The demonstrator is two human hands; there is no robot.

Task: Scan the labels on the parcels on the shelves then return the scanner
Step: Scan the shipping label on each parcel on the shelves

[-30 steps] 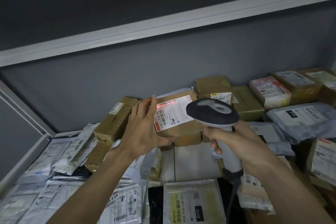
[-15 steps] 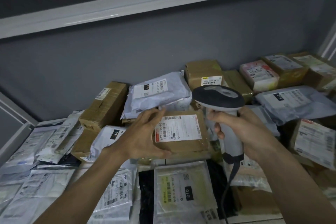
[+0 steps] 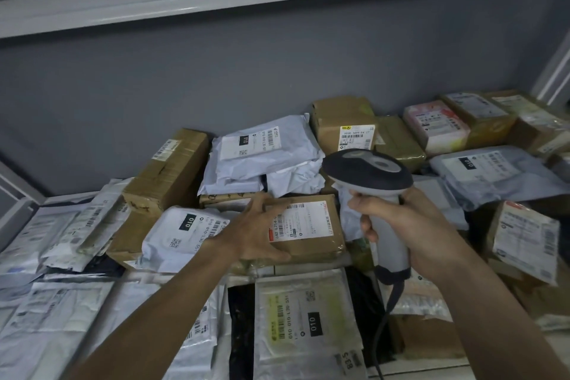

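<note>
Scanner (image 3: 374, 191) in the right hand (image 3: 410, 225), fingers wrapped round its pale handle, head pointing out over the heap and its cable trailing down towards the bottom edge; no red beam shows on any label. The left hand (image 3: 259, 231) rests on the near left end of a small brown box (image 3: 311, 230), thumb under its front edge and fingers spread along its far top edge, the box lying label-up on the pile of parcels. Around it on the shelf (image 3: 431, 370), a white mailer (image 3: 185, 234) to the left and a grey-white mailer (image 3: 262, 157) behind show their labels. Judging by the many parcels in view, scanning looks far from finished, and the scanner's return is yet to come.
</note>
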